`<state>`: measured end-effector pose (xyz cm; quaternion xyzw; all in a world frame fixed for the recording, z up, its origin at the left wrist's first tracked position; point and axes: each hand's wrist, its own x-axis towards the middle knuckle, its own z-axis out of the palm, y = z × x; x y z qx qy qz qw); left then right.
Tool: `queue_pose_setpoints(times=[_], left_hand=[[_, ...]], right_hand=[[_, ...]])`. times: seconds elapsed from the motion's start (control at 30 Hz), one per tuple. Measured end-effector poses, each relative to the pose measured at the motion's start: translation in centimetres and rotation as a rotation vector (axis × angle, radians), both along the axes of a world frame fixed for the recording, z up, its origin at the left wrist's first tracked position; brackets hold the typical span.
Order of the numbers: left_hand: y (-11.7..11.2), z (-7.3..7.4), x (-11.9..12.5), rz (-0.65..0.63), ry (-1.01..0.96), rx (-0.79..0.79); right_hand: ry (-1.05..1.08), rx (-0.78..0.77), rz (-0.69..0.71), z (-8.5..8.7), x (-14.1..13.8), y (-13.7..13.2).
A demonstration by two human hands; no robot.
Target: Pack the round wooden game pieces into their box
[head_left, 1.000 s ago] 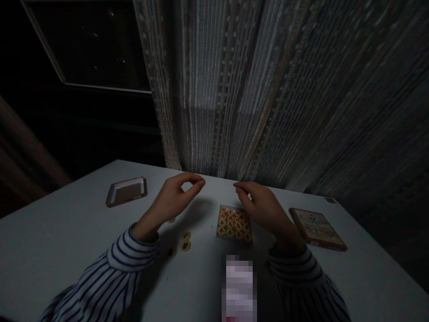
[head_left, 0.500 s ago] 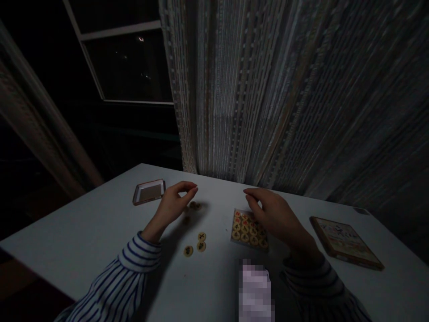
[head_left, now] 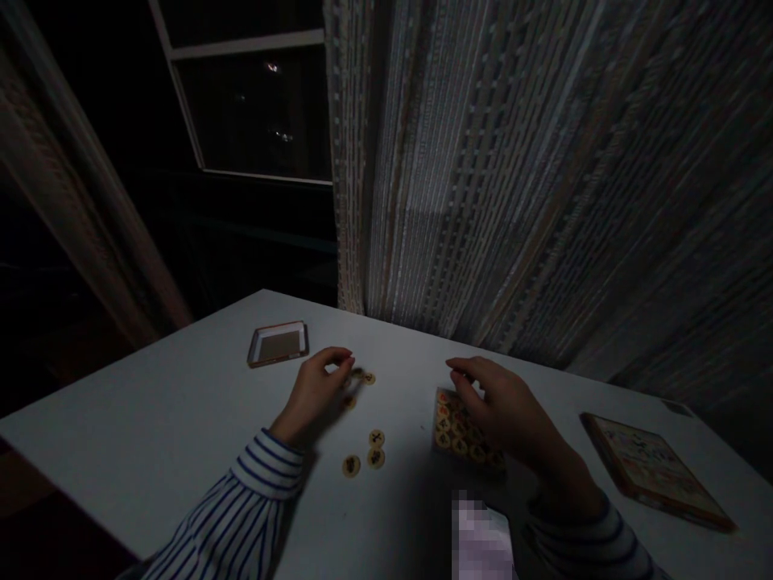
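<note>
Had left hand (head_left: 315, 395) and right hand (head_left: 513, 407) spread apart over the white tabletop (head_left: 199, 411), both in blue-striped sleeves (head_left: 271, 467). Saw at the far left a shallow tray (head_left: 281, 346), brown outside, pale along the inner walls and greyish brown on the floor. Just right of that, had the left hand low over the tabletop, thumb and forefinger curled into a loose ring with tips nearly meeting; could not tell of anything pinched there.

Found one loose disc (head_left: 351, 466) nearer the body, round and flat, pale wood-yellow with a dark character on top. Made out a few dimmer discs (head_left: 369, 378) close to the left fingertips, partly in shadow and partly hidden. Spotted a pair of discs (head_left: 376, 437) a little right of the single one, set one in front of the other, close enough to look touching, with dark characters facing up.

Came next, to the right, to a shallow box (head_left: 435, 423) packed with boxed discs (head_left: 459, 445) in rows: red characters toward the far side, dark ones toward the near side, dull yellow in the dim light. Saw nearer the body a blurred-out lilac object (head_left: 483, 540), too masked to identify. Had the right hand above the box, covering part of it, fingers bent and thumb just under the forefinger with little gap; could not tell of any disc held. Noted at far right a flat brown-edged case (head_left: 661, 467) with a faded multicoloured top.
</note>
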<state>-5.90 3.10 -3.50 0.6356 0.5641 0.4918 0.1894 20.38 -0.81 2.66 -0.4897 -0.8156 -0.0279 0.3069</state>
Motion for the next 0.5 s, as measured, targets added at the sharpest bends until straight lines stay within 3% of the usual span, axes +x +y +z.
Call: queue_pose_setpoints(times=[0.2,0.5], left_hand=[[0.4,-2.3,-0.7,-0.007,0.197,-0.031],[0.8,-3.3,-1.7,0.01,0.411,-0.089]], right_hand=[[-0.027,0.015,0.076,-0.2,-2.3,1.3],[-0.079,0.019,0.169,-1.0,-5.0,2.9]])
